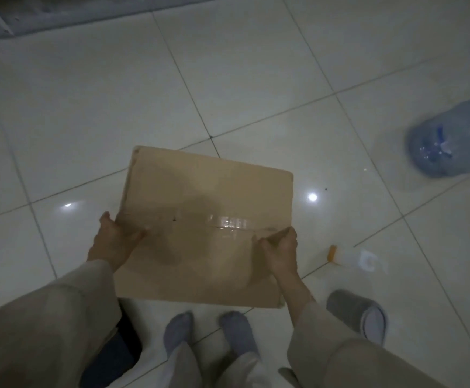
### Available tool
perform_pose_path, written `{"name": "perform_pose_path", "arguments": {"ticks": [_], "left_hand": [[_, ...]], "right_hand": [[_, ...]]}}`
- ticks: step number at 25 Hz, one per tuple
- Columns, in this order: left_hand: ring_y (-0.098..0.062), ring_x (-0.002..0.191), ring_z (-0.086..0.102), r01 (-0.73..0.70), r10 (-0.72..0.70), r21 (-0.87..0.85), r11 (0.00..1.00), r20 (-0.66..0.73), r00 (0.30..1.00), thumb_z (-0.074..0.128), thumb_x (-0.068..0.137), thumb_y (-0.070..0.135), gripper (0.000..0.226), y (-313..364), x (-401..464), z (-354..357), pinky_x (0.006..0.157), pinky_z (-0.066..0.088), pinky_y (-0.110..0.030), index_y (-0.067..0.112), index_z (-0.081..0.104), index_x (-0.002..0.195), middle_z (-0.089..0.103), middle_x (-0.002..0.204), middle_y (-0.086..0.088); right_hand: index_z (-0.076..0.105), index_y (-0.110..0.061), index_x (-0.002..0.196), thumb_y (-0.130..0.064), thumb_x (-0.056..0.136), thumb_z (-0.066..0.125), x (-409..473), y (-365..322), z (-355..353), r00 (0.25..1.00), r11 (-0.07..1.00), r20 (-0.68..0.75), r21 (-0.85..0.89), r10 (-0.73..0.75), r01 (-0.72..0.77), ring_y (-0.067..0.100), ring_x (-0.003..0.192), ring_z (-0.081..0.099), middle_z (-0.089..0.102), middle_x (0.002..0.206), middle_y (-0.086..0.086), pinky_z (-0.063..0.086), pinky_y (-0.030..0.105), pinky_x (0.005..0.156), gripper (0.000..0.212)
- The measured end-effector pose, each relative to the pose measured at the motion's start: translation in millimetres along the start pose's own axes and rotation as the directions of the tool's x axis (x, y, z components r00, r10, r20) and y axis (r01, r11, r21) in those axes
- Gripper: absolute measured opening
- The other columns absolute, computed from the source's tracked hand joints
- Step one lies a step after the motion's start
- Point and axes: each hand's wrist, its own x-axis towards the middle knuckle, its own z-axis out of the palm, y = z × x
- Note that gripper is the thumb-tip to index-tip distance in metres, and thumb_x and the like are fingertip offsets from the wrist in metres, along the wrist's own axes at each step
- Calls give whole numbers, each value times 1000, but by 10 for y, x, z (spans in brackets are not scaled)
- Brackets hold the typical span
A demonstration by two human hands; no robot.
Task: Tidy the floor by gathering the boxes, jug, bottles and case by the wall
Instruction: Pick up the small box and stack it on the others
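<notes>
A brown cardboard box (pixel 208 197), sealed with clear tape across its top, is held above the tiled floor in front of me. My left hand (pixel 115 239) grips its left side and my right hand (pixel 280 253) grips its right side near the tape line. A large blue water jug (pixel 452 141) lies on its side on the floor at the far right. A small white bottle with an orange cap (pixel 354 257) lies on the tiles just right of the box. A dark case (pixel 116 357) sits on the floor under my left sleeve, mostly hidden.
A grey slipper (pixel 360 312) rests on the floor at the lower right. My two feet in grey socks (pixel 208 334) stand below the box. A grey ledge with white rails (pixel 60 15) runs along the top left. Glossy white tiles (pixel 256 65) stretch ahead.
</notes>
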Motion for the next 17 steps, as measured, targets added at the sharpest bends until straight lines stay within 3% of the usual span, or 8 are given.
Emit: {"name": "perform_pose_path", "arguments": {"ticks": [2, 5, 8, 12, 17], "left_hand": [[-41, 123, 44, -5, 6, -28, 1000, 35, 999, 76, 62, 51, 98, -79, 84, 54, 101, 40, -56, 5, 32, 137, 42, 139, -20], [-38, 119, 49, -31, 32, -66, 997, 12, 999, 75, 42, 68, 112, -77, 81, 75, 99, 43, -56, 11, 40, 132, 49, 133, -15], [-41, 128, 37, -106, 100, -48, 993, -112, 989, 79, 65, 41, 91, 319, -229, -41, 108, 30, -55, 10, 34, 137, 40, 140, -17], [-42, 129, 30, -326, 321, 9, 945, -201, 926, 75, 71, 34, 82, 922, -642, -236, 110, 23, -52, 12, 32, 137, 33, 142, -18], [-42, 129, 30, -574, 567, -12, 819, -141, 811, 75, 72, 32, 80, 1804, -1642, -409, 110, 23, -52, 12, 31, 136, 33, 140, -19]], "right_hand": [[37, -14, 128, -33, 70, 70, 31, 1, -7, 997, 998, -37, 26, 61, -60, 33, 120, 49, 49, 130, 6, 39, 52, 102, 69], [44, -24, 105, -32, 65, 71, 6, -11, -102, 992, 977, -52, 185, 119, -107, 26, 111, 54, 56, 108, -3, 40, 50, 101, 50], [48, -33, 109, -32, 62, 70, -110, -2, -367, 988, 933, -101, 352, 114, -72, 18, 104, 57, 59, 105, -10, 43, 45, 98, 52], [53, -24, 110, -16, 77, 65, -502, -53, -1112, 979, 841, -203, 531, 5, 106, 6, 86, 55, 58, 114, 1, 44, 22, 69, 36], [55, -27, 103, -12, 79, 66, -1304, -46, -2301, 933, 689, -359, 669, -29, 279, 19, 102, 60, 61, 108, -5, 47, 28, 74, 31]]}}
